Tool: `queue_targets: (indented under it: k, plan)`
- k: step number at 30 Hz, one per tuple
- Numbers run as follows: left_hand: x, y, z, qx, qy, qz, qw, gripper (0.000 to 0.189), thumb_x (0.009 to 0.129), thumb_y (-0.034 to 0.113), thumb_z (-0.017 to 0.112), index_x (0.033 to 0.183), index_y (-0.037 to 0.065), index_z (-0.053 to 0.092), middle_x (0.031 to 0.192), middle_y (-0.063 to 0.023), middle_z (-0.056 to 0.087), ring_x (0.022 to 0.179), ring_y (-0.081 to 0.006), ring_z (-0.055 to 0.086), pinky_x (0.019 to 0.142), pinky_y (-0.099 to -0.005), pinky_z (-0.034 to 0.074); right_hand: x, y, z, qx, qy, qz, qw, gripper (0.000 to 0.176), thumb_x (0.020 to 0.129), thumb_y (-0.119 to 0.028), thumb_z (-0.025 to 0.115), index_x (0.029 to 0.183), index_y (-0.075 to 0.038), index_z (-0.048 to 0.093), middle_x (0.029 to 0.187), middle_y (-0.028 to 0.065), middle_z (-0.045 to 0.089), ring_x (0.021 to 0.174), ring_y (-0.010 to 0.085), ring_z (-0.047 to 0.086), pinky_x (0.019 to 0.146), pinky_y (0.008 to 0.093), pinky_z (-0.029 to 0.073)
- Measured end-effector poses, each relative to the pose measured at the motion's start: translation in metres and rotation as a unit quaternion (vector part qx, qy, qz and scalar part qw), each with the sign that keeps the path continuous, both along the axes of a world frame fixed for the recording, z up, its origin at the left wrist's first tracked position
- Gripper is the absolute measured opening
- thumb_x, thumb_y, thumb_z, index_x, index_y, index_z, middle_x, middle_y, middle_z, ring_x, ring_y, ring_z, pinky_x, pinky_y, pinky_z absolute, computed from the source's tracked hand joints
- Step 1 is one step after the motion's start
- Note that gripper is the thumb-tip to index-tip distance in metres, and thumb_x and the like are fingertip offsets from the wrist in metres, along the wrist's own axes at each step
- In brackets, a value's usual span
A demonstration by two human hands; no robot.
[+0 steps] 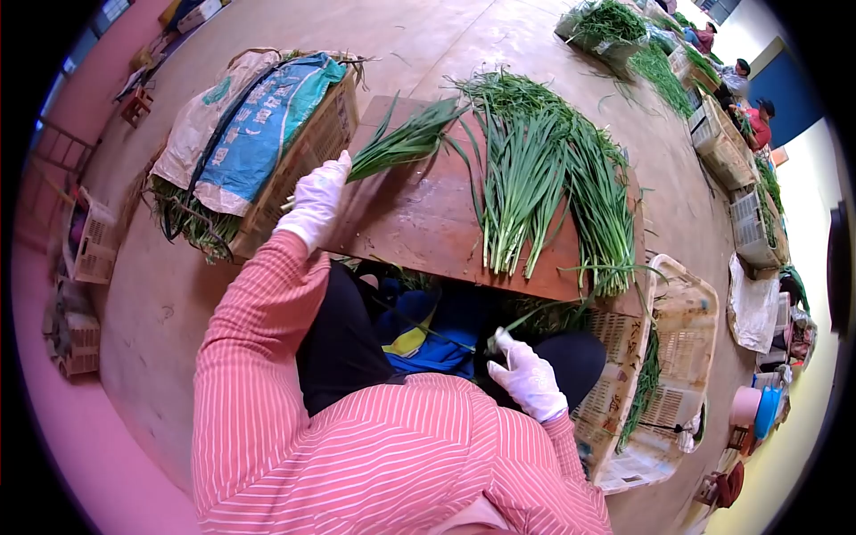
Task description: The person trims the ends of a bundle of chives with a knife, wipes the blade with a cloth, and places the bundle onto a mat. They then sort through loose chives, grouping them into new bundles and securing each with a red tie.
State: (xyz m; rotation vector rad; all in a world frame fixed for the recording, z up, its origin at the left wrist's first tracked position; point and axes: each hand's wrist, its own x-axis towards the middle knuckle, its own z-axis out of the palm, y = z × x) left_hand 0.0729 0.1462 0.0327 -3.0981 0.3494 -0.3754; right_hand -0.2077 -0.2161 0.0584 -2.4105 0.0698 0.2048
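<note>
My left hand (319, 198), in a white glove, is closed round the pale stem ends of a bundle of long green leaves (406, 141). The leaves reach over the left part of a reddish-brown tabletop (392, 218). Low over my lap, right of the middle, is my right hand (528, 374), also gloved, with its fingers partly spread and nothing clearly in them. A large pile of green stalks (526, 178) lies on the right half of the tabletop, white ends toward me.
Left of the table is a crate (308, 143) covered with a blue and white sack (259, 138). An open plastic crate (682, 357) holding some greens stands at the right. Several people (758, 125), crates and heaps of greens (611, 22) are at the upper right.
</note>
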Motion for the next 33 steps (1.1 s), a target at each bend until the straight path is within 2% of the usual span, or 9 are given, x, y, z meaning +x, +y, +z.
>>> queue_targets:
  k: [4,5,10,16,20,25,27,32,33]
  plan:
    - [-0.009,0.025,0.013,0.069,-0.129,-0.103,0.984,0.055,0.089,0.002,0.049,0.142,0.013,0.044,0.106,-0.0085,0.065,0.078,-0.0235,0.065,0.065,-0.0349,0.054,0.007,-0.003,-0.012,-0.145,0.077,0.039,0.986,0.032,0.087,-0.040,0.060,0.076,-0.012,0.072,0.071,0.0100,0.067,0.074,0.0333,0.066,0.071,0.0418,0.052]
    - [-0.014,0.025,0.023,0.066,-0.134,-0.114,0.982,0.058,0.089,0.001,0.049,0.145,0.013,0.043,0.110,-0.0098,0.066,0.081,-0.0239,0.066,0.069,-0.0341,0.054,0.012,-0.004,-0.004,-0.048,0.156,0.009,0.987,0.041,0.089,-0.041,0.056,0.064,-0.013,0.069,0.066,0.0076,0.066,0.068,0.0293,0.066,0.066,0.0392,0.052]
    - [-0.031,0.013,0.049,0.038,-0.187,-0.218,0.957,0.062,0.085,-0.001,0.052,0.144,0.012,0.042,0.117,-0.0093,0.064,0.080,-0.0232,0.064,0.069,-0.0324,0.053,0.052,0.013,0.048,0.313,0.031,-0.135,0.939,0.021,0.095,-0.022,0.063,0.106,-0.007,0.072,0.076,-0.0017,0.070,0.062,0.0023,0.057,0.055,0.0184,0.044]
    - [-0.041,-0.014,0.078,0.020,-0.189,-0.315,0.930,0.065,0.082,-0.001,0.056,0.144,0.010,0.041,0.121,-0.0101,0.061,0.079,-0.0238,0.066,0.069,-0.0336,0.055,0.128,0.025,0.115,0.452,-0.039,-0.101,0.885,0.049,0.096,-0.018,0.060,0.140,-0.001,0.047,0.085,0.0031,0.070,0.064,0.0012,0.051,0.053,0.0162,0.035]
    - [-0.050,-0.032,0.096,0.057,-0.139,-0.307,0.940,0.059,0.085,0.001,0.052,0.143,0.009,0.044,0.127,-0.0112,0.061,0.095,-0.0248,0.066,0.079,-0.0330,0.053,0.181,0.023,0.104,0.494,-0.015,-0.087,0.865,0.047,0.094,-0.025,0.062,0.133,0.000,0.052,0.081,0.0021,0.070,0.054,0.0013,0.044,0.049,0.0156,0.031]
    - [-0.048,-0.048,0.102,0.083,-0.175,-0.359,0.913,0.064,0.082,0.003,0.057,0.143,0.010,0.041,0.122,-0.0084,0.061,0.080,-0.0224,0.067,0.067,-0.0322,0.056,0.202,0.019,0.089,0.600,0.000,-0.017,0.800,0.020,0.100,-0.012,0.053,0.108,0.000,0.067,0.080,0.0063,0.071,0.055,0.0015,0.052,0.048,0.0142,0.037]
    - [-0.046,-0.047,0.099,0.078,-0.162,-0.360,0.915,0.063,0.082,0.003,0.057,0.143,0.009,0.041,0.122,-0.0084,0.062,0.079,-0.0223,0.067,0.067,-0.0320,0.056,0.196,0.015,0.091,0.559,-0.009,-0.018,0.829,0.020,0.100,-0.014,0.054,0.101,0.000,0.068,0.078,0.0070,0.070,0.054,0.0039,0.055,0.047,0.0141,0.040]
    - [-0.043,-0.039,0.099,0.085,-0.155,-0.344,0.922,0.061,0.082,0.003,0.057,0.142,0.009,0.044,0.126,-0.0084,0.062,0.082,-0.0211,0.066,0.072,-0.0331,0.055,0.144,-0.018,0.086,0.410,-0.207,-0.189,0.868,0.021,0.101,-0.019,0.051,0.093,-0.005,0.064,0.088,0.0070,0.069,0.069,0.0119,0.066,0.054,0.0222,0.049]
    - [-0.041,-0.036,0.099,0.083,-0.155,-0.345,0.922,0.061,0.082,0.003,0.057,0.142,0.009,0.044,0.126,-0.0084,0.062,0.082,-0.0211,0.066,0.072,-0.0331,0.055,0.129,-0.040,0.082,0.533,-0.188,-0.181,0.805,0.021,0.101,-0.018,0.051,0.094,-0.005,0.064,0.087,0.0064,0.069,0.069,0.0112,0.066,0.054,0.0208,0.048]
